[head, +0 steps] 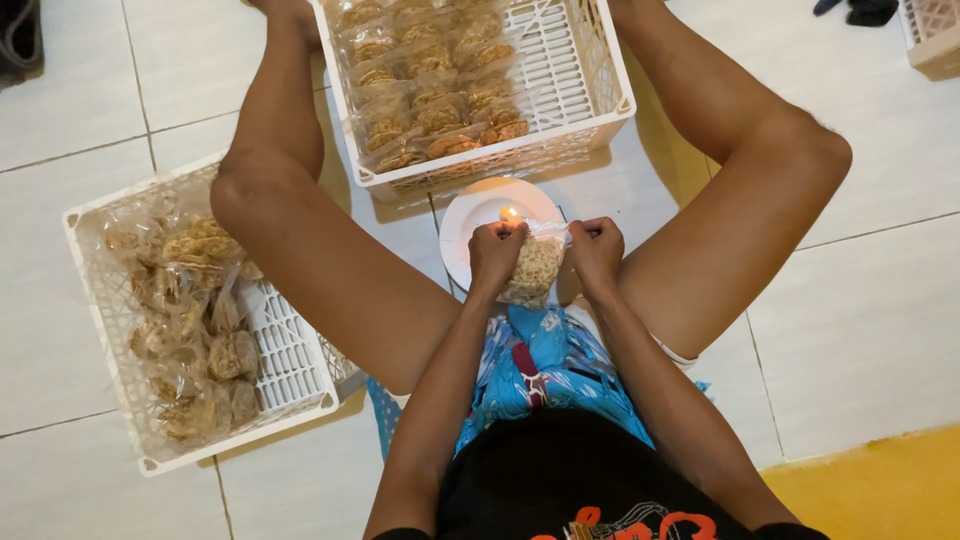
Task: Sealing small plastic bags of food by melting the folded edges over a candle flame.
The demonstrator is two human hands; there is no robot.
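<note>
I sit on the floor with my legs spread. My left hand and my right hand both pinch the top edge of a clear plastic bag of pale brown snacks, stretched between them. The bag's top edge is held just over a small candle flame that burns on a white plate between my knees. The bag's filled part hangs below my fingers, above my blue patterned shorts.
A white plastic basket in front of me holds rows of filled snack bags. Another white basket by my left leg holds several loose bags. White floor tiles surround me; a yellow floor patch lies at bottom right.
</note>
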